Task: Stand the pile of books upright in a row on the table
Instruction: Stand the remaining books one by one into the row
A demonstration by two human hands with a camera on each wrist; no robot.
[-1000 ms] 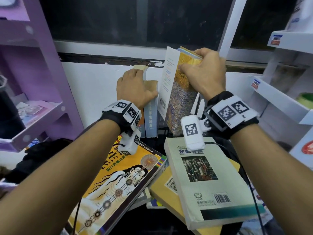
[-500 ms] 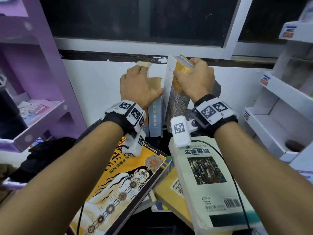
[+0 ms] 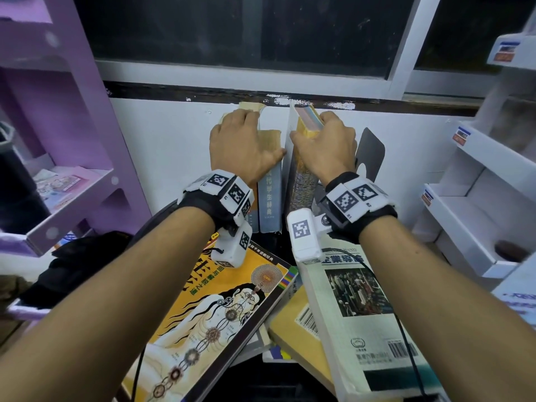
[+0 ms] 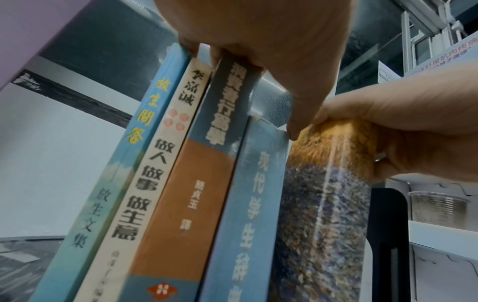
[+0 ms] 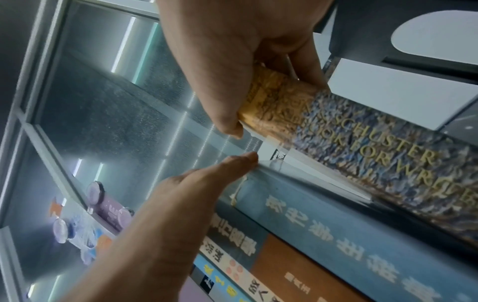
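Observation:
Several books stand upright in a row [image 3: 269,198] against the white wall; their spines show in the left wrist view, light blue, cream, orange and blue [image 4: 258,204]. My left hand [image 3: 243,146] rests on their tops, thumb stretched toward the blue spine. My right hand [image 3: 324,146] grips the top of a thick yellow-and-blue patterned book [image 3: 301,184], which stands upright at the row's right end, beside the blue book [image 5: 336,220]. Its thumb and fingers pinch the spine end [image 5: 271,98]. The pile lies nearer me: an orange illustrated book [image 3: 220,314], a white-green book [image 3: 362,309], a tan book [image 3: 298,335].
A black bookend [image 3: 369,155] stands just right of the patterned book. A purple shelf unit [image 3: 72,181] is at the left, white display shelves [image 3: 470,204] at the right, a dark window [image 3: 261,33] above. A black bundle [image 3: 78,262] lies at the left.
My right hand has lowered the patterned book and swung it from a tilt to upright against the blue book. The left hand has stayed on the row's tops.

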